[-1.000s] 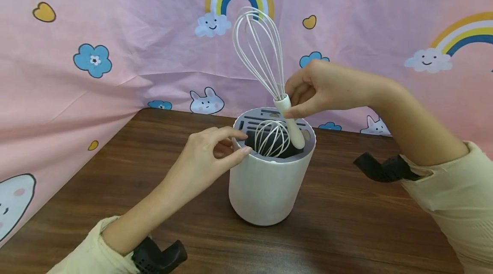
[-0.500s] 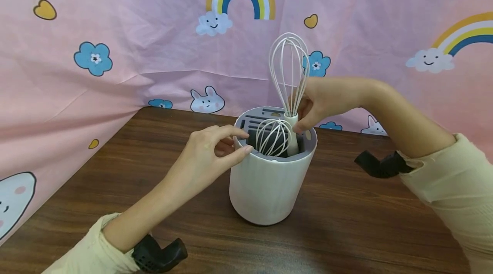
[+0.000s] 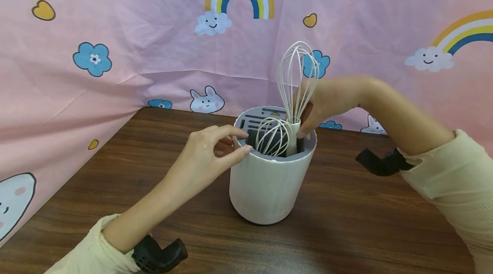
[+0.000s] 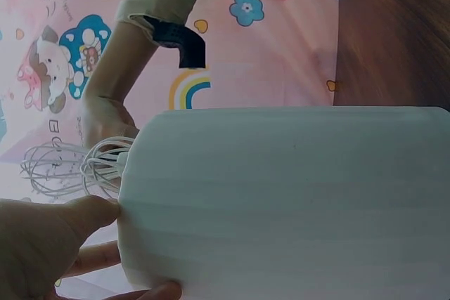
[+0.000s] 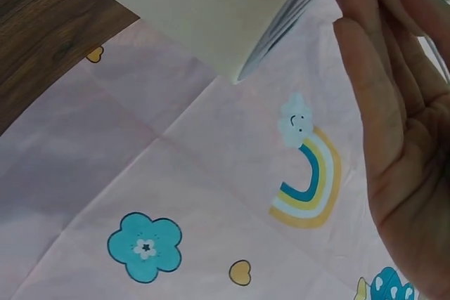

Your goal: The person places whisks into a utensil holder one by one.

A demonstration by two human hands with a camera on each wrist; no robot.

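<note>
A white knife and utensil holder [image 3: 265, 192] with a grey slotted top stands upright on the table. My left hand [image 3: 213, 147] grips its left rim, thumb and index fingertip on the edge; in the left wrist view the thumb [image 4: 95, 212] meets the rim and other fingers lie against the wall. My right hand [image 3: 331, 98] pinches the pale handle of a large white whisk [image 3: 293, 135], wires up, its handle end down inside the dark opening. A smaller whisk [image 3: 273, 137] stands in the same opening, just left of that handle, its own handle hidden.
Narrow slots and small holes mark the grey top [image 3: 256, 120] behind the opening. A pink printed cloth [image 3: 161, 30] hangs behind and left of the brown wooden table [image 3: 154, 205]. Black wrist mounts [image 3: 159, 254] sit at both sleeves.
My right hand has brought the large whisk down and tilted it more upright, so its handle end, earlier above the holder, is now inside the opening. The left hand has stayed put.
</note>
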